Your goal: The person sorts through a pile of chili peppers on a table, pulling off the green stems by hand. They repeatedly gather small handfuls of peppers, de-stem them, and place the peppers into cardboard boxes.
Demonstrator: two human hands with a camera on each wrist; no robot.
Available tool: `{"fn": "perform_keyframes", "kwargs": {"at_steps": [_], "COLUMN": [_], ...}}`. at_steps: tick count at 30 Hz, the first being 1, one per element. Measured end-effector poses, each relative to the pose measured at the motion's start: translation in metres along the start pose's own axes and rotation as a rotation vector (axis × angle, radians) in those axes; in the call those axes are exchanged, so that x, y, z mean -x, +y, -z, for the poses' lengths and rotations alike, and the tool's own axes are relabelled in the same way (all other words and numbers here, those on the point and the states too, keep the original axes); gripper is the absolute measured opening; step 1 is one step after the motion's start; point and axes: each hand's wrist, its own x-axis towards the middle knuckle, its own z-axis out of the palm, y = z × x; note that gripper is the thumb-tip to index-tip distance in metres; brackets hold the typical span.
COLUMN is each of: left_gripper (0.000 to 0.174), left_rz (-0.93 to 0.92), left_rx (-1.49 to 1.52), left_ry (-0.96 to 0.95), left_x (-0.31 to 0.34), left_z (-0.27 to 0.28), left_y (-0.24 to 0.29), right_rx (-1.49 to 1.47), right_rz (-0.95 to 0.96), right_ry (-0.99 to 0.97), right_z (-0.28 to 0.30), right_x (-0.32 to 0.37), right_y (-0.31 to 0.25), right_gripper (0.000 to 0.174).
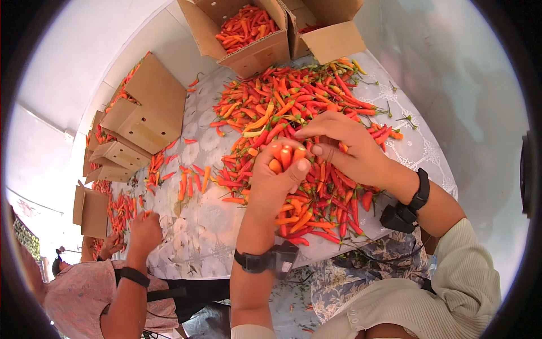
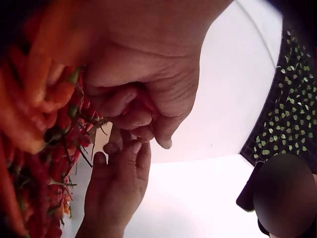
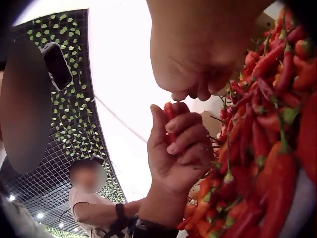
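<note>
My left hand [image 1: 270, 178] curls round several orange-red chili peppers [image 1: 286, 157], their rounded ends showing between thumb and fingers. In the right wrist view, a red chili [image 3: 170, 115] stands up out of that same grip. Close against the left fingers is my right hand [image 1: 358, 155], its thumb and bent fingers beside the held chilies. I cannot tell whether its fingertips pinch a stem. Beneath both hands spreads a large heap of red and orange chilies [image 1: 333, 195], many with green stems.
Cardboard boxes of chilies stand at the back [image 1: 259, 53] and along the left [image 1: 152, 104]. Loose stems [image 1: 407, 120] lie right of the heap on the white patterned tablecloth [image 1: 220, 243]. Another person [image 1: 107, 294] works at the left, a hand [image 1: 145, 233] over smaller chili piles.
</note>
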Motion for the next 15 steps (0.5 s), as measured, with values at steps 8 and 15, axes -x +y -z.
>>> {"fn": "perform_keyframes", "kwargs": {"at_steps": [8, 15], "left_gripper": [0.031, 0.029], "left_rz": [0.053, 0.049], "left_rx": [-0.156, -0.198], "left_ry": [-0.126, -0.073], "left_x": [0.001, 0.001], "left_z": [-0.001, -0.007], "left_y": [0.005, 0.006], "right_rx": [-0.389, -0.295], "right_rz": [-0.123, -0.141], "right_ry": [-0.184, -0.153], "right_z": [0.007, 0.007], "right_x": [0.002, 0.004], "right_y": [0.014, 0.012], "right_gripper": [0.012, 0.008]}}
